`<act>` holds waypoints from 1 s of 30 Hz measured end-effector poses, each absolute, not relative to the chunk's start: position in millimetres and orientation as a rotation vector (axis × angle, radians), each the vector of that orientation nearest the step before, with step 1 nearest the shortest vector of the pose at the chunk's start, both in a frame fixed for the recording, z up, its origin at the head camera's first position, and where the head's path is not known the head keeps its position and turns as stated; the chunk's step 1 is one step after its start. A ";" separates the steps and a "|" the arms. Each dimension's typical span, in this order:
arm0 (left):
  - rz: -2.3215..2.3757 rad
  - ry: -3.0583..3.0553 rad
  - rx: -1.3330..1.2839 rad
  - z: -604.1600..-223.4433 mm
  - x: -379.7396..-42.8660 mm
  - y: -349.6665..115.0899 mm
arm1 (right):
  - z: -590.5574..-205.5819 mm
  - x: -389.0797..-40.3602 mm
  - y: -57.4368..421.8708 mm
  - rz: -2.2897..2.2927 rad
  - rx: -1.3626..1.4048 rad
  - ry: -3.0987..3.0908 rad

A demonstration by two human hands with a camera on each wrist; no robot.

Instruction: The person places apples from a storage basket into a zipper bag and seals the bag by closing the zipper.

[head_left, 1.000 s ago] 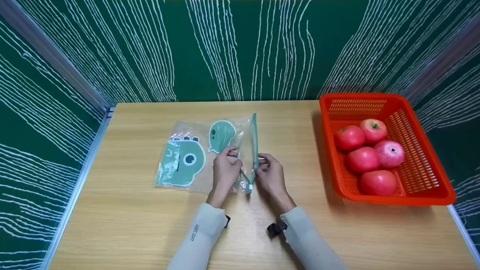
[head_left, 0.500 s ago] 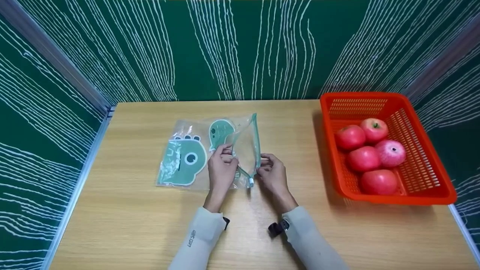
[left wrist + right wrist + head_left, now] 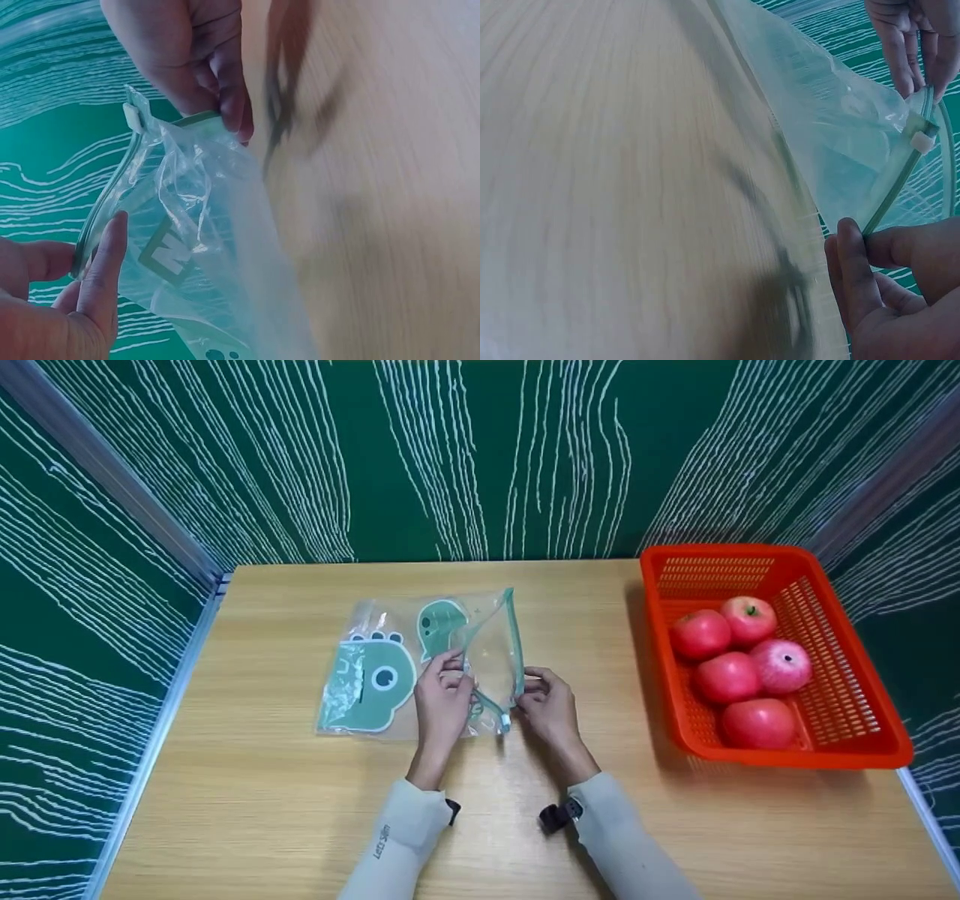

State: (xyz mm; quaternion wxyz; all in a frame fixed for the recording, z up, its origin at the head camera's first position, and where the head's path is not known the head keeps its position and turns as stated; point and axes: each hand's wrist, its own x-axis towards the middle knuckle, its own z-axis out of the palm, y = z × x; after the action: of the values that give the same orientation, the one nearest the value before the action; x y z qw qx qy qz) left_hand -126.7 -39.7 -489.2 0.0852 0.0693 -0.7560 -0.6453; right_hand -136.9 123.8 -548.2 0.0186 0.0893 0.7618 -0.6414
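A clear zip bag (image 3: 401, 720) with green dinosaur prints lies on the table, its mouth facing right and spread apart. My left hand (image 3: 444, 701) pinches the near-left lip of the mouth between thumb and fingers. The right hand (image 3: 551, 706) pinches the opposite green lip. Between the hands, at the near corner of the mouth, sits the white slider (image 3: 133, 118), seen also in the right wrist view as a small white slider (image 3: 922, 142). Nothing but clear film shows inside the bag. In the left wrist view, the green zip edge bends between both hands.
An orange-red plastic basket (image 3: 892, 720) stands at the right of the wooden table (image 3: 247, 810). Several red apples (image 3: 757, 724) lie in it, one wrapped in a pale foam net (image 3: 780, 666). Green panels with white wavy lines (image 3: 405, 457) enclose the table at back and sides.
The left hand has drawn its lip of the bag to the left, and the right hand has shifted slightly right. The bag's mouth has widened from a narrow gap. The basket stays put.
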 end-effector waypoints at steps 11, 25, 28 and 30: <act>-2.007 -2.312 0.216 -497.5 -136.1 -33.1 | -532.7 -138.0 131.9 -1.931 0.198 2.420; -2.039 -2.316 0.177 -498.9 -138.2 -31.1 | -504.4 -131.3 160.6 -1.638 -0.049 2.710; -2.043 -2.290 0.151 -499.8 -139.0 -30.1 | -498.6 -128.8 166.4 -1.583 -0.098 2.781; -2.043 -2.283 0.144 -500.0 -139.2 -29.6 | -495.0 -127.3 170.7 -1.526 -0.129 2.841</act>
State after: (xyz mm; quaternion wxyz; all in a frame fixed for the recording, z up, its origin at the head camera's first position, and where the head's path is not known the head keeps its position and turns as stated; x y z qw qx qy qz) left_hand -139.2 -29.6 -500.0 0.0374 0.0470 -0.7438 -0.6657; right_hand -127.3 170.7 -495.0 -0.0428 -0.0399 0.8795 -0.4724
